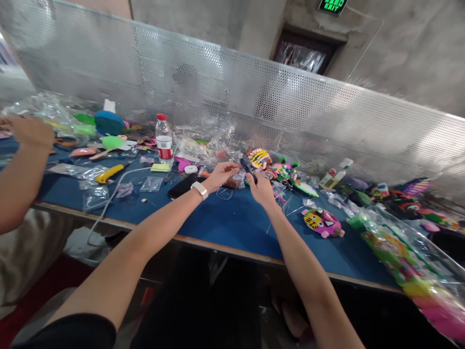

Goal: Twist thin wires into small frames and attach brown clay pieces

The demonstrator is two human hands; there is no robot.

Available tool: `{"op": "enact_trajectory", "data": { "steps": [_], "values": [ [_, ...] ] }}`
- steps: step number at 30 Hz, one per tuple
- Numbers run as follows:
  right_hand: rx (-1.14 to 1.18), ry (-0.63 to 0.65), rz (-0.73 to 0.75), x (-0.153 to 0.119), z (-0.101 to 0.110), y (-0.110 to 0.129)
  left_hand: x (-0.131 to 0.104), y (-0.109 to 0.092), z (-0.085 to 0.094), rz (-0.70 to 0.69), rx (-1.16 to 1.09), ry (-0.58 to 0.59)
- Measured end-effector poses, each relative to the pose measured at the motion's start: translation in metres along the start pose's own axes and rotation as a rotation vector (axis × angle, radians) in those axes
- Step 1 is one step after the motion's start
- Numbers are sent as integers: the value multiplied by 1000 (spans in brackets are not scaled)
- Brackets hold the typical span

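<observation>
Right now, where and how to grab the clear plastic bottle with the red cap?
I'd grip the clear plastic bottle around its body, from the front and slightly above. It stands upright, its round body rising over the flat yellow-green pad in front, while crumpled clear plastic wrap crowds it on the right.

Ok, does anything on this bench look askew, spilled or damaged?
No spill or damage is visible. The oddest thing is the white cable drooping over the front edge, where it might snag. Loose thin strands also straggle across the blue tabletop, near the right hand.
</observation>
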State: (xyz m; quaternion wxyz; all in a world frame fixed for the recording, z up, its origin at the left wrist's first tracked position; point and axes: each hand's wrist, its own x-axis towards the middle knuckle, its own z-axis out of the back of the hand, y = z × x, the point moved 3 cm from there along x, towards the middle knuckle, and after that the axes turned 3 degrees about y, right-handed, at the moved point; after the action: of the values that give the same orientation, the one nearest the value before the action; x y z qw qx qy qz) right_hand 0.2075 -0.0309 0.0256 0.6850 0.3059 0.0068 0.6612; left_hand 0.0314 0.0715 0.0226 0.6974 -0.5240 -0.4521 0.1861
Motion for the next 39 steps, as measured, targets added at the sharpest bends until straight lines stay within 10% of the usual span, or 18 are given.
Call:
{"op": "enact_trajectory", "data": {
  "steps": [7, 16, 39],
  "values": [
    [1, -13, -33, 1, 5, -8, -5, -4, 6, 90, 6, 200],
    [-55, 49, 30, 0, 6, 0, -6, 2, 10, 123, -225, 104],
    [17, 193, 113, -1, -5, -3, -19, -5, 11, 240, -264, 456]
  ]
}}
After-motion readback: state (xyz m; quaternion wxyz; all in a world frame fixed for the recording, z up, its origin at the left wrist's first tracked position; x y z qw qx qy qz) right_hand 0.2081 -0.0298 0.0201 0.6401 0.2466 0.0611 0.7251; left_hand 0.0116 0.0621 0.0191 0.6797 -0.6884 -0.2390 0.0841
